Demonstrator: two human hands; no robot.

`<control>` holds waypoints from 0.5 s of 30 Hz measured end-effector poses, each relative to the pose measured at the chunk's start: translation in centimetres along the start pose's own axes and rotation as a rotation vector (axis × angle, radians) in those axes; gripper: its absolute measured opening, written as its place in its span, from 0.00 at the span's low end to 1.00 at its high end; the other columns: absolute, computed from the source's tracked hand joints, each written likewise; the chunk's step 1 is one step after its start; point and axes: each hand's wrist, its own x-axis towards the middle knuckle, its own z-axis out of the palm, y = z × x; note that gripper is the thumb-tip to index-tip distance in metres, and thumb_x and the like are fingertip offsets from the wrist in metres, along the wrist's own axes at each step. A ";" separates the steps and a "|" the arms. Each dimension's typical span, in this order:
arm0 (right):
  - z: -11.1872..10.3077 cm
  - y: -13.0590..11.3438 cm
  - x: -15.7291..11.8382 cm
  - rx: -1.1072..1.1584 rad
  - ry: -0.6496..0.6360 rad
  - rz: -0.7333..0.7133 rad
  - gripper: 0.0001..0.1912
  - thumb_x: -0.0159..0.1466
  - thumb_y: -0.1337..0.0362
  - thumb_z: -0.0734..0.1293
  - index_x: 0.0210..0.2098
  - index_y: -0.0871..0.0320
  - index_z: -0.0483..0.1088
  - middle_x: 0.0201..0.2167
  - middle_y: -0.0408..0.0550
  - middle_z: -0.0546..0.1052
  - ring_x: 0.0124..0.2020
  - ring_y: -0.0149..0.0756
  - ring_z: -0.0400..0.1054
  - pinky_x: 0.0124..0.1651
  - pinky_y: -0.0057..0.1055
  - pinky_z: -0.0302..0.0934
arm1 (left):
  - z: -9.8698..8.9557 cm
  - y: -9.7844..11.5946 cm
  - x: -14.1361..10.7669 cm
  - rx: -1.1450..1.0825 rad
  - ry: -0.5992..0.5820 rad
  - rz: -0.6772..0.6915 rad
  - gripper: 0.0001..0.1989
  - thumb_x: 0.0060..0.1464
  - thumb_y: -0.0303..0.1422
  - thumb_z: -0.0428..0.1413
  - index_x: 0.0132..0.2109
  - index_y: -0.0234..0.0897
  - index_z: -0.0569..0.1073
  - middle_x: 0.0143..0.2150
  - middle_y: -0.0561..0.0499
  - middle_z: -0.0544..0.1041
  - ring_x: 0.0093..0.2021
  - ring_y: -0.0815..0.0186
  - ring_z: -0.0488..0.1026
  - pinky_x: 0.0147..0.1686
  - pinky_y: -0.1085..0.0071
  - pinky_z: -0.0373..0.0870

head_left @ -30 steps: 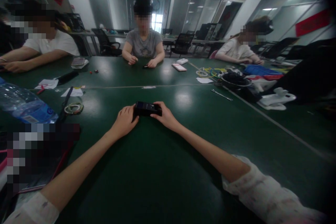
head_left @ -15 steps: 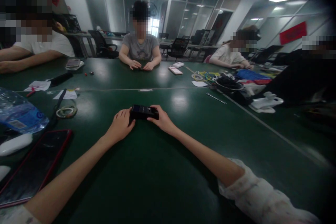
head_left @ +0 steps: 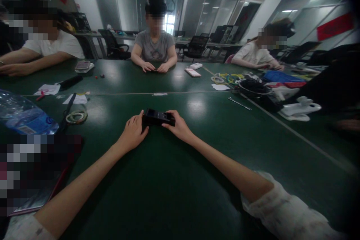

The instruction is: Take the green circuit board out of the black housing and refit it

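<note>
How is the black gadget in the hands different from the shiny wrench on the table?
The black gadget is dark and blocky, while the wrench is silvery and thin. The left hand and right hand hold the gadget at its two ends, but no hand touches the wrench. Both are longer than they are wide.

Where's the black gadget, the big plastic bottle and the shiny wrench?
Black gadget [head_left: 158,116], head view: middle of its upper face.
Plastic bottle [head_left: 34,119], head view: its blue label.
Wrench [head_left: 239,104], head view: middle of its shaft.
</note>
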 end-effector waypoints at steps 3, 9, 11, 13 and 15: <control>0.0 -0.3 0.0 0.036 0.025 -0.005 0.24 0.58 0.63 0.71 0.51 0.54 0.59 0.48 0.51 0.72 0.50 0.41 0.69 0.54 0.46 0.65 | 0.2 -0.1 0.0 0.007 0.016 0.009 0.34 0.63 0.42 0.44 0.69 0.29 0.42 0.61 0.35 0.63 0.61 0.51 0.60 0.57 0.51 0.60; 0.0 -0.8 0.1 0.108 0.215 -0.012 0.23 0.60 0.58 0.69 0.51 0.54 0.59 0.49 0.52 0.71 0.50 0.42 0.69 0.54 0.44 0.66 | 0.0 -0.1 0.1 0.027 0.022 0.054 0.27 0.64 0.41 0.43 0.64 0.30 0.56 0.60 0.37 0.65 0.61 0.52 0.60 0.58 0.51 0.59; -0.1 -0.8 0.1 0.092 0.321 -0.019 0.24 0.61 0.56 0.68 0.52 0.54 0.58 0.49 0.53 0.70 0.51 0.42 0.68 0.55 0.44 0.65 | -0.1 -0.1 0.1 0.029 0.011 0.062 0.24 0.64 0.40 0.43 0.62 0.31 0.59 0.61 0.38 0.65 0.61 0.53 0.60 0.58 0.52 0.60; -0.2 -0.4 0.1 0.050 0.425 -0.011 0.24 0.61 0.56 0.67 0.53 0.54 0.57 0.49 0.53 0.69 0.50 0.43 0.67 0.55 0.45 0.64 | -0.2 -0.1 0.1 0.031 -0.001 0.064 0.24 0.64 0.40 0.43 0.61 0.31 0.60 0.61 0.38 0.65 0.62 0.53 0.59 0.58 0.51 0.60; -0.3 0.2 0.1 -0.002 0.487 0.011 0.24 0.61 0.58 0.67 0.53 0.55 0.57 0.49 0.54 0.68 0.50 0.43 0.67 0.55 0.46 0.63 | -0.2 -0.1 0.1 0.032 -0.005 0.060 0.24 0.64 0.41 0.43 0.61 0.31 0.61 0.61 0.38 0.65 0.62 0.53 0.59 0.59 0.51 0.59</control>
